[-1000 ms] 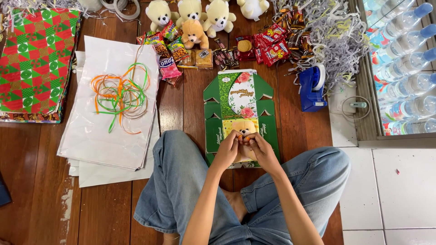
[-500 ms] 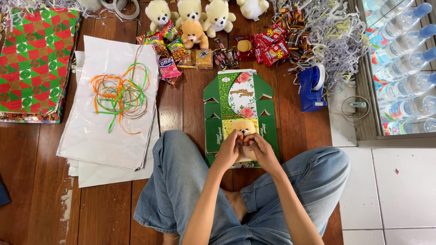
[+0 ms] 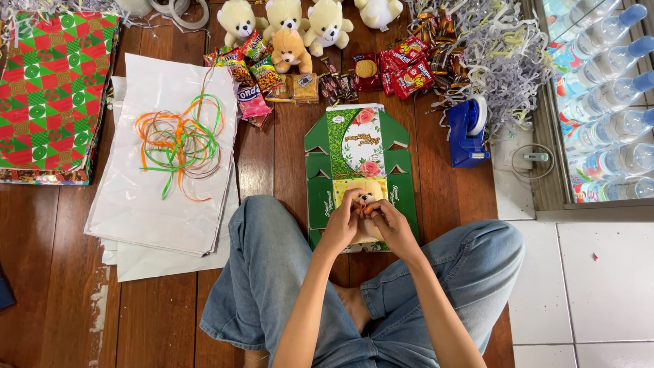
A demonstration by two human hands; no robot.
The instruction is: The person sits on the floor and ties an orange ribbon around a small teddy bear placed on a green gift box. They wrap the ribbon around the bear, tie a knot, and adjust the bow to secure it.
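Note:
A small tan teddy bear [image 3: 368,193] sits between both my hands, over a flattened green gift box [image 3: 359,149] with rose prints that lies on the wooden floor. My left hand [image 3: 344,223] grips the bear from the left. My right hand [image 3: 388,221] grips it from the right, fingers pinched at something orange at the bear's neck. Most of the bear is hidden behind my fingers. I sit cross-legged in blue jeans just behind the box.
White plastic sheets [image 3: 163,170] with orange and green ribbon [image 3: 180,140] lie left. Patterned wrapping paper [image 3: 51,88] is far left. Teddy bears [image 3: 283,24], snack packets [image 3: 398,68], shredded paper [image 3: 501,54] and a blue tape dispenser [image 3: 468,129] lie ahead. Water bottles [image 3: 603,102] line the right.

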